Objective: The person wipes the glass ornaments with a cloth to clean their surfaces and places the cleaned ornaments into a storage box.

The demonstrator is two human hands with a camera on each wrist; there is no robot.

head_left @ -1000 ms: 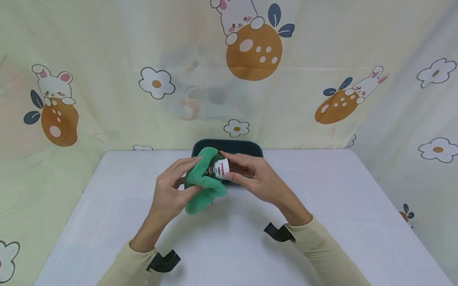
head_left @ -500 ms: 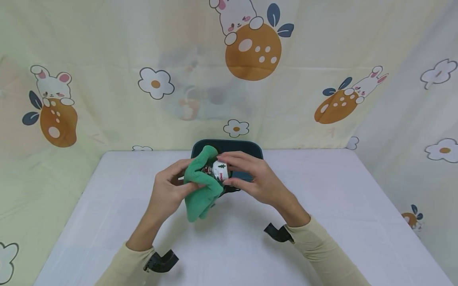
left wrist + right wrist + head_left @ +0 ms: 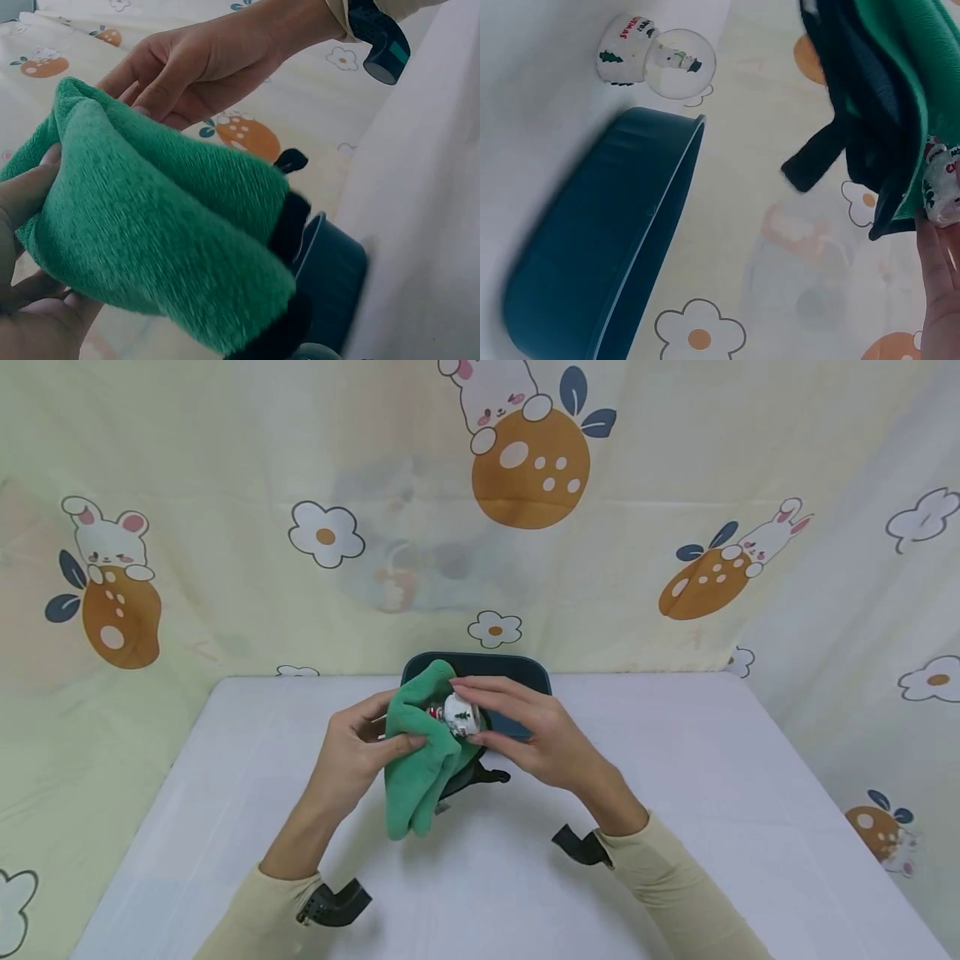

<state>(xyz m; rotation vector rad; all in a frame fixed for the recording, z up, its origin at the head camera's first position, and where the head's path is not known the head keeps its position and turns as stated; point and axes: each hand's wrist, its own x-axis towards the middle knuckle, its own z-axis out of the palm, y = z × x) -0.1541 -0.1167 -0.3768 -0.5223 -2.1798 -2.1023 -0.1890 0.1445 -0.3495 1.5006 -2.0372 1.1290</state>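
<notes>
My left hand [image 3: 348,760] pinches a folded green plush cloth [image 3: 412,768] between thumb and fingers. The cloth has a dark backing and a black loop [image 3: 491,774]. My right hand [image 3: 540,731] holds a small snow globe by its white printed base [image 3: 462,714], fingertips and thumb on either side. The globe's other end lies inside the cloth's fold, mostly hidden. In the right wrist view the held snow globe [image 3: 941,184] shows only partly at the right edge, against the cloth's green side.
A dark teal bin [image 3: 517,670] stands at the table's back edge, behind the hands. Beside it, in the right wrist view, another snow globe [image 3: 622,52] with a snowman inside sits on the white table [image 3: 637,752]. A patterned curtain [image 3: 225,568] hangs behind.
The snow globe's base has turned in the right fingers, from red lettering to a green tree. The cloth hangs lower, and its dark backing and loop now show.
</notes>
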